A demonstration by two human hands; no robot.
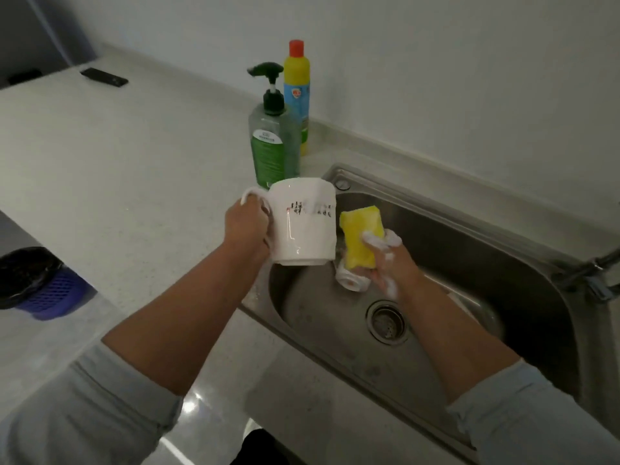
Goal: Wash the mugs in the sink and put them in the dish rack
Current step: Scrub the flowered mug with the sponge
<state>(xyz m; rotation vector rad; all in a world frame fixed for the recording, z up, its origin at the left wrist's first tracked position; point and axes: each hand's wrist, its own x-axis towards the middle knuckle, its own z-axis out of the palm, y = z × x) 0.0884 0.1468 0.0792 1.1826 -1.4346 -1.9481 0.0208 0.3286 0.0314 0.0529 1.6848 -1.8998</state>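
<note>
- The left hand point(246, 226) held a white mug point(302, 226) by its handle, with the fingers curled round the loop.
- The mug was in the air over the left edge of the sink point(469, 216). It stood about straight up and down, with the handle pointing left.
- The right hand point(385, 260) gripped a yellow sponge point(360, 236). There was white foam on its fingers.
- The sponge was just to the right of the mug, very close to its side. I think the right hand only needed a short push to the left to rub it.
- Another white thing point(352, 280) lay low in the sink under the sponge. It may have been a second mug on its side, but I could not tell.
- No dish rack could be seen.
- The mug had dark writing on its side, too blurry to read.
- A green pump bottle point(273, 149) and a yellow bottle point(297, 88) with a red cap stood on the worktop point(117, 162) behind the mug. Their labels were too small to read.
</note>
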